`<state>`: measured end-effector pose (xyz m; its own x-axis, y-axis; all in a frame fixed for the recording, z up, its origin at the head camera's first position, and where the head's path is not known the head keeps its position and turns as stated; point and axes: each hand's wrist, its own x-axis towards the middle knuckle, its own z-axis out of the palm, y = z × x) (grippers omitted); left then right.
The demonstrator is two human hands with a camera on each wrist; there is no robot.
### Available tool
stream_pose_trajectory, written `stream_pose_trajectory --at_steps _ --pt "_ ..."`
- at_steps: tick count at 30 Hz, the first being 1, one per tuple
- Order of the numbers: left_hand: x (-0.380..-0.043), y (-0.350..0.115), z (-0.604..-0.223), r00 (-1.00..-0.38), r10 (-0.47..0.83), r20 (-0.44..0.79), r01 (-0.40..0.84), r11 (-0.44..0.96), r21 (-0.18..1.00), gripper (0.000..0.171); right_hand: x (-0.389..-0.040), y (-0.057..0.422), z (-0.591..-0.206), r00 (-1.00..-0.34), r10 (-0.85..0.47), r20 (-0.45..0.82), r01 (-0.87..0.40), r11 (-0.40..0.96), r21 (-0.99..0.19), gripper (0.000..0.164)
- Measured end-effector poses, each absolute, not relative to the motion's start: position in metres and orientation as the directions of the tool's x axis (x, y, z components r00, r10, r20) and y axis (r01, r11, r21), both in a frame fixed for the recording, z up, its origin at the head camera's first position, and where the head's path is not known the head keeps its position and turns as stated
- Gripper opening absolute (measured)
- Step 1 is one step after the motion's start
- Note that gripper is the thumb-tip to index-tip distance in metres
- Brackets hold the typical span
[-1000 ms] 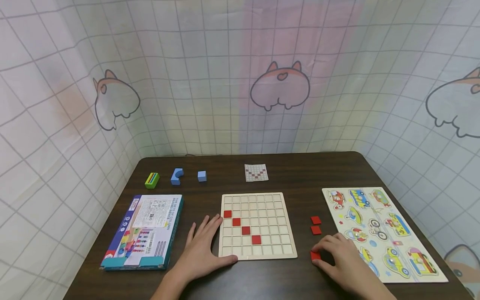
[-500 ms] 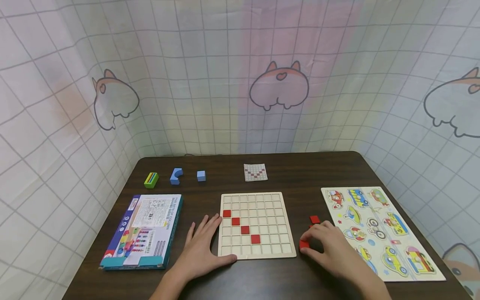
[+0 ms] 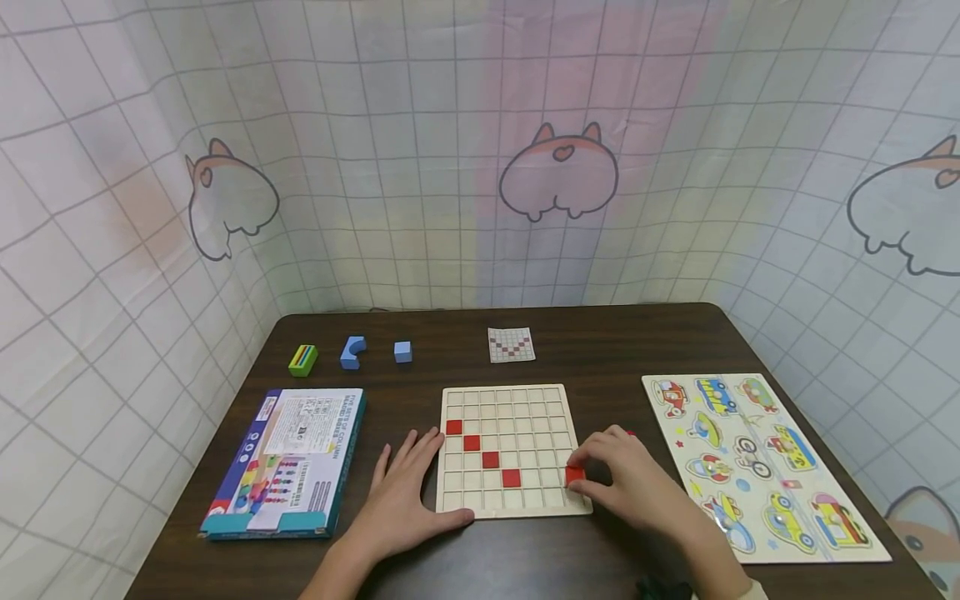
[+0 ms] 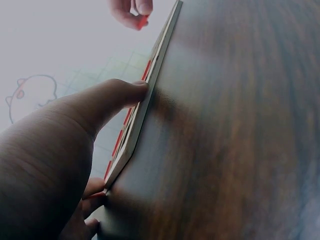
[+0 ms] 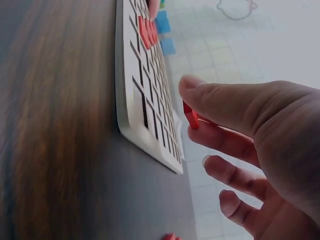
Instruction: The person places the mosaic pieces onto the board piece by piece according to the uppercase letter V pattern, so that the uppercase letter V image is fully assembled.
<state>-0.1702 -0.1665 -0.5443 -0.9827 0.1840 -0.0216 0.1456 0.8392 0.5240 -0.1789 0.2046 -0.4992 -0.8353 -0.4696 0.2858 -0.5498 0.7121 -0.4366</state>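
Note:
My right hand (image 3: 630, 479) pinches a red square tile (image 3: 574, 474) between thumb and index finger, over the right part of a pale wooden grid board (image 3: 506, 412). In the right wrist view the pinched tile (image 5: 190, 116) is tilted and above the board, the other fingers loosely bent. Several red tiles (image 3: 491, 460) lie in the board's cells in a descending diagonal from the left. My left hand (image 3: 405, 504) rests against the board's left side, fingers spread; its thumb (image 4: 127, 92) touches the front edge. A red sliver of a loose tile (image 3: 631, 433) shows behind my right hand.
A small paper with a V-shaped grid pattern (image 3: 512, 345) lies behind the board. A boxed toy set (image 3: 288, 458) is at left, a vehicle puzzle board (image 3: 757, 492) at right. At the back left stand a green striped block (image 3: 303, 361), a blue arch (image 3: 352, 353) and a blue cube (image 3: 402, 352).
My right hand has picked up a red tile from the table by the puzzle board and carried it left over the grid board. The left hand has stayed at the board's edge.

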Motion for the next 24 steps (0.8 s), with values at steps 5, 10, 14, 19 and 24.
stream_pose_trajectory --at_steps 5,10,14,19,24 --pt "-0.17 -0.166 -0.543 -0.983 0.183 -0.021 0.144 0.833 0.534 0.13 -0.185 0.196 -0.498 -0.836 -0.484 0.258 -0.546 0.693 -0.47 0.02" --pt "-0.169 -0.166 -0.543 -0.983 0.183 -0.023 0.143 0.835 0.531 0.13 -0.192 0.185 -0.497 -0.843 -0.482 0.237 -0.532 0.683 -0.501 0.02" --pt "-0.169 -0.166 -0.543 -0.983 0.181 -0.027 0.139 0.838 0.527 0.13 -0.198 0.175 -0.498 -0.845 -0.483 0.227 -0.526 0.679 -0.513 0.021" --pt "-0.17 -0.166 -0.544 -0.983 0.182 -0.031 0.139 0.84 0.524 0.131 -0.207 0.165 -0.5 -0.846 -0.487 0.216 -0.522 0.676 -0.52 0.02" --pt "-0.171 -0.167 -0.545 -0.982 0.185 -0.027 0.144 0.84 0.523 0.131 -0.214 0.158 -0.504 -0.858 -0.479 0.184 -0.495 0.676 -0.547 0.019"
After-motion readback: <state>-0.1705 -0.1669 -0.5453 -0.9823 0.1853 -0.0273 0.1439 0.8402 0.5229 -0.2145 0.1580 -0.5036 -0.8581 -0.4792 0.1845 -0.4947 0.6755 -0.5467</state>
